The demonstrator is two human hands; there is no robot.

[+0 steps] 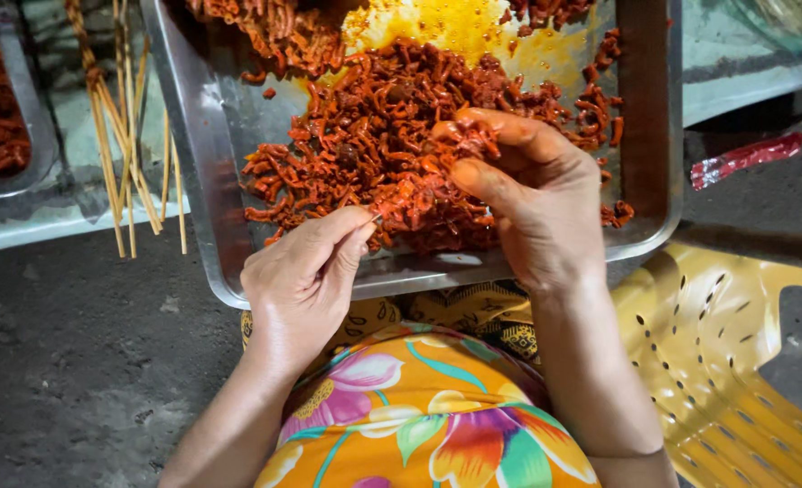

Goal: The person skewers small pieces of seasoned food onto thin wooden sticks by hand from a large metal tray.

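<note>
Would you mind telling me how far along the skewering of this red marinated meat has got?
Done: no finished skewers are in view. In hand: the left hand pinches a thin skewer tip while the right hand presses red marinated meat strips onto it. Left: a large heap of the same meat fills the metal tray, and a bundle of bare bamboo sticks lies beside it, so most remains.

Shallow rectangular steel tray (645,136): heaped with red-orange marinated meat strips (374,136), yellow oil at far end. Left hand (306,276): pinching a thin skewer tip. Right hand (532,194): gripping a clump of strips. Bundle of bare bamboo skewers (125,136): left of tray. Yellow perforated plastic stool (717,352): lower right.
</note>
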